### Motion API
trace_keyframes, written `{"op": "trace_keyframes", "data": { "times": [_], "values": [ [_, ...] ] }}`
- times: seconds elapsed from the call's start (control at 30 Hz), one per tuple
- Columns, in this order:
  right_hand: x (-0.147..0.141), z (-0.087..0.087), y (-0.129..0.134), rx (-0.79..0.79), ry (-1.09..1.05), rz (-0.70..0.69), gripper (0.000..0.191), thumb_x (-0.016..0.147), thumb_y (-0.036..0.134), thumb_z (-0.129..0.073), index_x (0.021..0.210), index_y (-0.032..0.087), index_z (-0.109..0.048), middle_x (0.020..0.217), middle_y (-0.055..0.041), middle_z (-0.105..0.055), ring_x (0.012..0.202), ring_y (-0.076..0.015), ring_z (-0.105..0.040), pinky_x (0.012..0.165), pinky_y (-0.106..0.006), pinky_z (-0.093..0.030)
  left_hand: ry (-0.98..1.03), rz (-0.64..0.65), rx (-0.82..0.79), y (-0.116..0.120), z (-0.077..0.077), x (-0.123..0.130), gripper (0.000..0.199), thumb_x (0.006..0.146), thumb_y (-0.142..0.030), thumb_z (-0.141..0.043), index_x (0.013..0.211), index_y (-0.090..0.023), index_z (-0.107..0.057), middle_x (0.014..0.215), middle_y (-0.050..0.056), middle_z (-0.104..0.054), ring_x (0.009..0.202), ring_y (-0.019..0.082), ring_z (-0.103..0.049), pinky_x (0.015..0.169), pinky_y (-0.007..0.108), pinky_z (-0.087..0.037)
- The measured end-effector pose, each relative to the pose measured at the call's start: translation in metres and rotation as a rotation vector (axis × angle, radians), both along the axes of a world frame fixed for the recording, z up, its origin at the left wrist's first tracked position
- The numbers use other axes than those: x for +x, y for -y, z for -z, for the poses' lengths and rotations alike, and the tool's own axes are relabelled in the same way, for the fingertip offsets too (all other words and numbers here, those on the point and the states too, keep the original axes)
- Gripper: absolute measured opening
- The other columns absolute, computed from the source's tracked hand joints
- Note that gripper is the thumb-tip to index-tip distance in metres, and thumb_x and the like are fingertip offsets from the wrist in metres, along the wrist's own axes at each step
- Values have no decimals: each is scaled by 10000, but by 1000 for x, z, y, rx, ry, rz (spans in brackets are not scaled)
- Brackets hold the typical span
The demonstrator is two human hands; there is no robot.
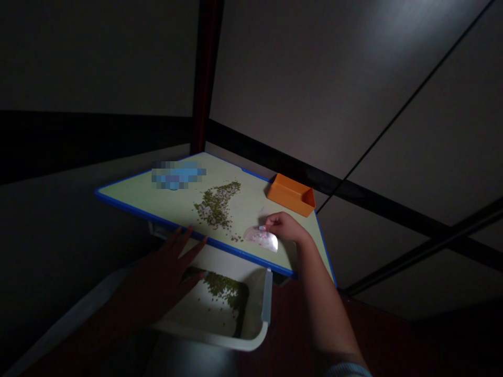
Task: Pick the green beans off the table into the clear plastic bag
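My right hand [283, 226] pinches the upper edge of a clear, shiny, half-round plastic scraper [264, 241], which rests low on the pale tabletop [173, 207] near its front edge. To the scraper's left lies a loose pile of small green-brown granules [216, 207], with a few stray ones trailing toward it. My left hand [167, 272] is in shadow, open with fingers spread, its fingertips at the table's blue front rim. Its thumb reaches down over the white pull-out bin [251, 340] under the table, where more green granules [226, 290] are heaped along the far side.
An orange open box [291, 196] stands at the table's back right. A blurred-out blue item [176, 175] lies at the back left. Dark walls and panels [334, 78] close in behind the table. The surroundings are dim.
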State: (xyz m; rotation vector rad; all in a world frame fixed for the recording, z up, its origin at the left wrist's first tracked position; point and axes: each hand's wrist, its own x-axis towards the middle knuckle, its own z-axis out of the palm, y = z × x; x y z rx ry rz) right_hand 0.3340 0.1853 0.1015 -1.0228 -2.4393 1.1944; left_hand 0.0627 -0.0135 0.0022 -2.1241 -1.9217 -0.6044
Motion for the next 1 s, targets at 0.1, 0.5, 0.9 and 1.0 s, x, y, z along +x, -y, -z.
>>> {"op": "trace_keyframes", "data": {
  "times": [0.1, 0.5, 0.9, 1.0],
  "values": [
    [-2, 2, 0, -40, -34, -44, 361, 750, 445, -708, 596, 152, -564, 520, 36, -509, 511, -80, -414, 526, -227, -288, -12, -5, -10, 0, -1, 0, 685, 859, -650, -423, 1429, -273, -452, 1571, 129, -340, 1418, 377, -356, 1029, 547, -449],
    [-2, 3, -1, -87, -47, -93, 390, 707, 475, -746, 598, 151, -555, 537, 42, -500, 533, -81, -413, 541, -235, -303, 11, 1, -21, 0, 0, 0, 681, 860, -642, -430, 1438, -282, -436, 1582, 116, -321, 1439, 378, -314, 1036, 555, -437],
    [-4, 7, 0, 0, -43, 29, 277, 788, 334, -652, 603, 154, -550, 486, 45, -484, 468, -72, -377, 494, -223, -254, -12, 6, 28, 0, 3, 0, 666, 865, -625, -433, 1439, -288, -435, 1570, 111, -355, 1423, 366, -353, 1035, 536, -443],
    [-7, 11, -1, 15, -75, 29, 297, 775, 363, -662, 597, 158, -543, 485, 42, -486, 461, -75, -376, 487, -222, -248, -12, 9, 20, 1, 4, -1, 667, 864, -628, -435, 1438, -287, -437, 1567, 118, -357, 1425, 370, -347, 1020, 538, -454]
  ]
}}
